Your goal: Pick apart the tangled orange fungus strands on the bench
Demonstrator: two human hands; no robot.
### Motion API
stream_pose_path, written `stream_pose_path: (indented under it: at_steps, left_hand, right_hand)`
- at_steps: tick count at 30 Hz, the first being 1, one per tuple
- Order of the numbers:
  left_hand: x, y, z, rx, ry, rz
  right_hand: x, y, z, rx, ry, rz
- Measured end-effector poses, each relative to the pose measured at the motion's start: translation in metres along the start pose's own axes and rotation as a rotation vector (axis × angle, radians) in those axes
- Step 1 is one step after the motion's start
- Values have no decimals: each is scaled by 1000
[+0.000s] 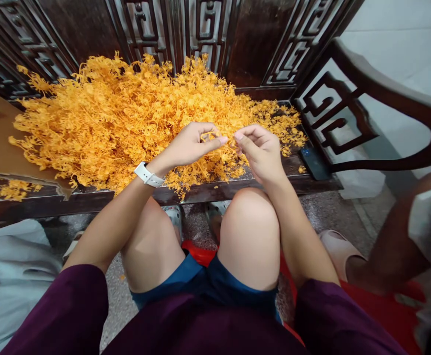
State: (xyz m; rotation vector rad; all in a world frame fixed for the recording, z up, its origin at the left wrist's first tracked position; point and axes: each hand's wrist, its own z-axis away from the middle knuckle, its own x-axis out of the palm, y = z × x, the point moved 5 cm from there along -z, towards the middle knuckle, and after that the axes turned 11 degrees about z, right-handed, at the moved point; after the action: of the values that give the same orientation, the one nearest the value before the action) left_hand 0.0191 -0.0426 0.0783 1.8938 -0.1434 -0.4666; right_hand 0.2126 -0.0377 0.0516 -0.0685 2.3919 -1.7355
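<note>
A wide heap of curly orange strands (126,113) lies on a dark wooden bench (196,193). Over the heap's front right part is my left hand (195,143), its thumb and fingers curled toward each other around a bit of orange strand. A white watch (149,175) is on that wrist. Close to its right, my right hand (259,148) has thumb and index fingertips pinched together; whatever they hold is too small to make out. A small gap separates the two hands.
Cardboard (1,138) lies at the left end, a dark phone (314,162) on the bench's right. A carved armrest (396,106) rises beyond it. People sit on both sides; my knees are near the bench edge.
</note>
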Motion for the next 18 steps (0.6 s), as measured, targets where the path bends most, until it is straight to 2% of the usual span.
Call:
stream_pose_path:
  at_steps: [5,10,13,16,18]
  left_hand:
    - [5,-3,3,9,-29,-22]
    - [12,0,1,-12,-100,102]
    - [13,5,0,-80,-191,255]
    - [17,3,2,-220,-287,432]
    - [20,0,3,-254,-324,521]
  right_hand:
    - [0,2,0,45,-15,-94]
    - [4,-6,3,167,-71,-309]
    - [10,-13,6,209,-172,-413]
    - [19,-20,10,221,-303,-484]
    - [25,-23,13,212,-379,-506]
